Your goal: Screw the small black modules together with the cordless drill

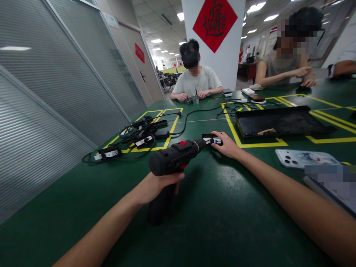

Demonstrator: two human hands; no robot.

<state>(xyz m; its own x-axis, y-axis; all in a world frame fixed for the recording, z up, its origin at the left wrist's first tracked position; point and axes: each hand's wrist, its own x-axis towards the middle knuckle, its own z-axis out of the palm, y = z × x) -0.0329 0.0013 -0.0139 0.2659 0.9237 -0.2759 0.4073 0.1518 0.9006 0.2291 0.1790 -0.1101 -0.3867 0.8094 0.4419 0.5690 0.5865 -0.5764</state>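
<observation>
At the green table [211, 226], left hand [158, 185] clenches drill [175, 158], right hand [227, 145] clasps block [217, 141].

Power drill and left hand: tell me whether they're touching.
Touching. The head view shows the left hand closed around the handle of the power drill, its thumb laid across just beneath the drill's body.

Green desk [222, 222], yellow tape outlines [264, 145] on it. Black cable tangle [147, 128] left, black tray [289, 119] right, phone [308, 158] nearer on the right. Small black box [215, 140] mid-desk: can't tell if it's resting or raised.
</observation>
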